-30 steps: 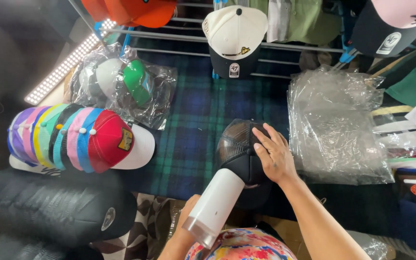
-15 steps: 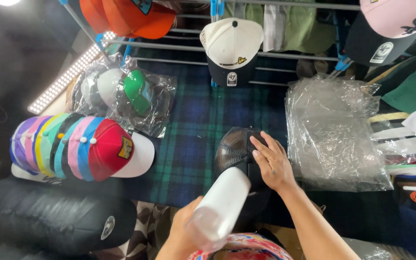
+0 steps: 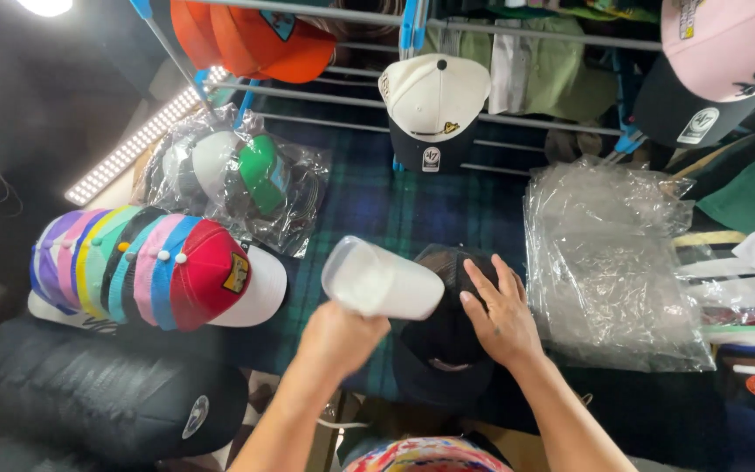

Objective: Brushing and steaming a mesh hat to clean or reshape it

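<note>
Since the earlier frame my left hand (image 3: pixel 340 336) has swung the white cylinder (image 3: pixel 384 281) up and leftward; it was angled low toward my body, now it sits raised and blurred above the plaid cloth (image 3: pixel 369 210), its rounded end pointing left. Left hand closed around the cylinder's lower end, fingers wrapped. Right hand (image 3: pixel 502 315) lies flat and open, fingers spread, pressing on the black mesh cap (image 3: pixel 441 350), gripping nothing. Cap sits on the plaid cloth at centre, just in front of me, brim toward me, partly covered by the cylinder and my right hand.

Around: stack of nested multicoloured caps (image 3: pixel 155 275) with a red-and-white one on the end, left of the cylinder, close by. Behind it bagged caps in clear plastic (image 3: pixel 238 175), one green-fronted. Pile of empty clear plastic bags (image 3: pixel 609 262) just right of my right hand. Cream-and-navy cap (image 3: pixel 434 105) hangs on the metal rack (image 3: pixel 526 122) at back, orange caps (image 3: pixel 251 39) upper left, pink cap (image 3: pixel 731 44) upper right. LED light bar (image 3: pixel 137 144) far left. Dark caps (image 3: pixel 107 398) stacked lower left
</note>
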